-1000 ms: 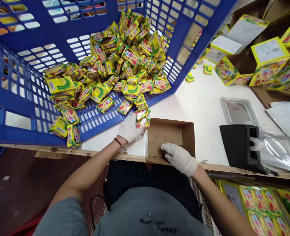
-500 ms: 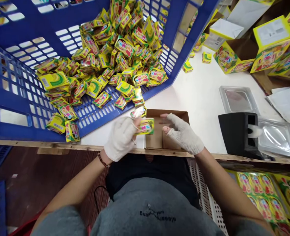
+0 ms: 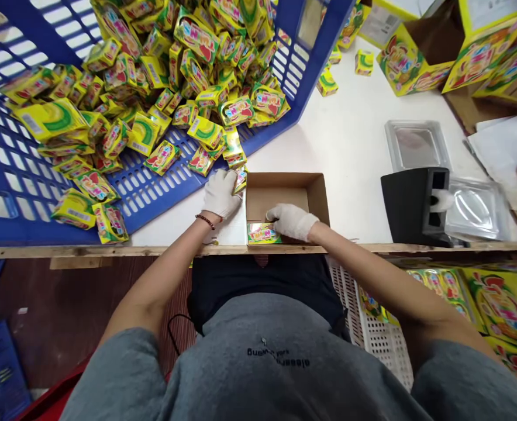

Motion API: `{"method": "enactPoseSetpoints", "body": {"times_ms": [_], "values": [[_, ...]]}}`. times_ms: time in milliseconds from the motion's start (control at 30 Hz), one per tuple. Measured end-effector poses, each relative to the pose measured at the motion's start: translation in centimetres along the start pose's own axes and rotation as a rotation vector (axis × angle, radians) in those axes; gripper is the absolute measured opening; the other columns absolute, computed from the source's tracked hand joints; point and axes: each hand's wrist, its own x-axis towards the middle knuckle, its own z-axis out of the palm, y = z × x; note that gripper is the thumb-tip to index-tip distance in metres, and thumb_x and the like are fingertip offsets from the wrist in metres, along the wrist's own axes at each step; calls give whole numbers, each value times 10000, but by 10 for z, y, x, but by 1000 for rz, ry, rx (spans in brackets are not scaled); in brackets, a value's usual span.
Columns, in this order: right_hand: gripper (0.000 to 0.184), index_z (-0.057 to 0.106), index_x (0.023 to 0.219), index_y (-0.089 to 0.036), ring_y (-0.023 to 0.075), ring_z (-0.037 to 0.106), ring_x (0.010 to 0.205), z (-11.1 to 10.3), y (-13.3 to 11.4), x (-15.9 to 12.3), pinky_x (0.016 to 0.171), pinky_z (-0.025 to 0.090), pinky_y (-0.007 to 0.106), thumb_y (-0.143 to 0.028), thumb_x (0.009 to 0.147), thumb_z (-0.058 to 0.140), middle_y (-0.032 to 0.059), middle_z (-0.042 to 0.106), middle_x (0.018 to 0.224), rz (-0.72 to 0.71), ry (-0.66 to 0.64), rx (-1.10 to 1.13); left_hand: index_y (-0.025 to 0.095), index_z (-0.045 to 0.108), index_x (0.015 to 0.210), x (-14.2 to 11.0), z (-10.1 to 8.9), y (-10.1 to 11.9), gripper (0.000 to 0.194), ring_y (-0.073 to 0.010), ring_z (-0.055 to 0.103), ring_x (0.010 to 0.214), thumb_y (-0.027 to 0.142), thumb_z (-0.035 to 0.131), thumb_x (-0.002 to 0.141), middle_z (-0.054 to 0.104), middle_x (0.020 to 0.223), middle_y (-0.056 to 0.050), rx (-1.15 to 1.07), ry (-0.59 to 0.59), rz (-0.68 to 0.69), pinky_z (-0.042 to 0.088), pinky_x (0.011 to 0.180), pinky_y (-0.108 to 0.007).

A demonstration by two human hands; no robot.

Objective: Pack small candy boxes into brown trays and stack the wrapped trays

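The right grip (image 3: 292, 222) lies curled, its hold unclear, over a light, stiff, slippery foil packet (image 3: 262, 233) under its fingertips in the cardboard box (image 3: 285, 190), best pinched by the edges; the left grip (image 3: 221, 194), beside the box, could be clenched or not.

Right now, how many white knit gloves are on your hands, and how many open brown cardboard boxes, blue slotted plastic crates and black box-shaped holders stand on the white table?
White knit gloves: 2
Open brown cardboard box: 1
Blue slotted plastic crate: 1
Black box-shaped holder: 1
Total: 5
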Motion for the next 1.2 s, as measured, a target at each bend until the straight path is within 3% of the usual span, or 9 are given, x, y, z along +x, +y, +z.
{"method": "enactPoseSetpoints", "body": {"times_ms": [100,233,367,500,633,733,867,1033,1200], "values": [[215,827,1010,-178,238,677,1013,10,-2,3,817,475,297,-238,980,622,142,719,1151,-10,14,-125,191,642,1208,-4,9,-10,388,-360,640,1159,257,717,833,666,1205,-157,-153,83,-29,534,1017,-500],[197,805,991,-178,252,669,1002,6,8,-2,875,496,327,-279,970,637,124,721,1044,-67,74,-12,180,583,1367,-28,-1,-29,594,-343,654,1177,324,763,820,683,1275,-152,-352,322,37,553,1037,-515],[363,683,1289,-163,229,673,936,-15,4,-9,869,542,366,-351,992,594,114,727,1104,-141,453,445,229,560,1447,-56,-31,-11,557,-324,647,1217,313,697,913,688,1309,-133,-241,444,438,540,1055,-530],[315,681,1197,-194,173,622,747,-46,-3,-22,691,528,310,-381,945,645,43,708,935,-263,426,686,235,537,1463,-59,-45,19,450,-293,649,1232,363,577,1033,686,1314,-133,-214,346,774,567,1020,-510],[101,702,966,-203,131,553,607,-54,13,-21,563,462,256,-244,890,649,5,650,774,-61,249,672,190,547,1442,-14,-46,-2,534,-299,587,1277,528,583,1030,624,1371,-146,-240,388,528,527,1092,-523],[145,702,1002,-204,131,530,561,-37,23,-2,526,437,249,-174,902,602,-7,627,708,129,183,621,151,562,1436,42,-52,-37,605,-299,528,1293,332,756,892,582,1386,-137,-58,340,206,469,1144,-526],[153,748,969,-189,173,641,771,-13,18,28,704,505,265,-123,906,626,42,720,871,98,188,310,140,474,1549,95,-70,-64,769,-346,380,1459,126,719,821,478,1585,-143,108,170,159,307,1241,-597],[156,804,959,-163,216,667,1000,-9,10,36,862,494,271,-182,956,650,116,722,1087,-22,183,-31,142,569,1436,94,-85,-65,554,-305,515,1361,157,625,884,641,1418,-116,263,-1,180,382,1196,-504],[206,786,1087,-147,230,673,1052,-14,10,23,946,511,315,-197,961,630,135,718,1161,-16,340,130,194,634,1298,51,-71,-61,355,-299,688,1172,351,564,987,736,1222,-122,-183,294,47,563,1046,-472]]}}
